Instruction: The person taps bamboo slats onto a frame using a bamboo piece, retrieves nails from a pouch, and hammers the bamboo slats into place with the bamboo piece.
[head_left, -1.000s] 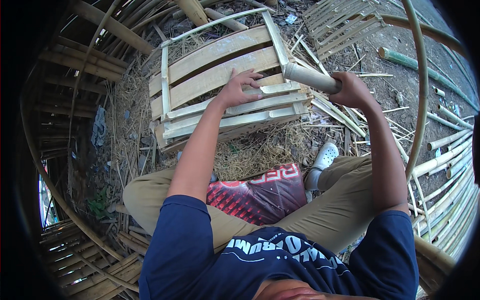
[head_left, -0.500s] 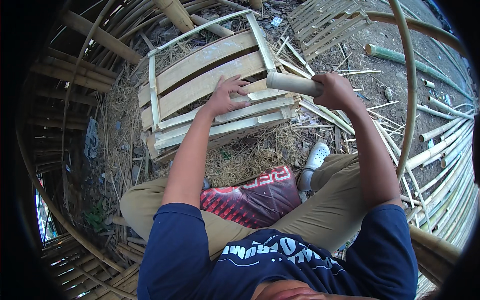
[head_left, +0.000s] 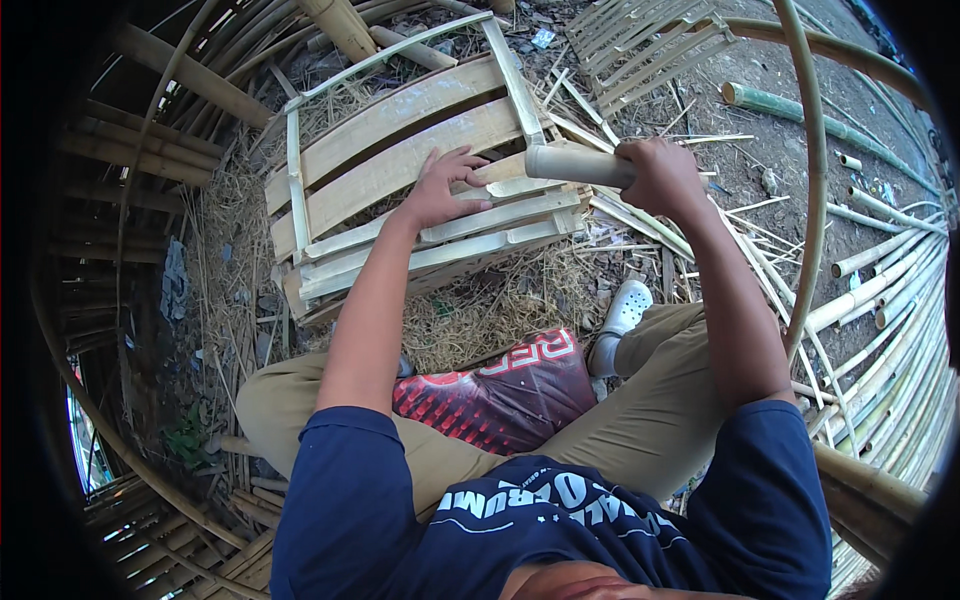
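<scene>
Tube of bamboo in right hand, left hand on slatted frame.
Right hand closed around the tube's right end, with the other end over the frame's near right corner, contact impossible to tell; left hand half spread, palm down across the near strips, any grip unclear. Frame on straw-littered ground, beyond bent legs; dark red patterned cloth between them, white clog just beside.
</scene>
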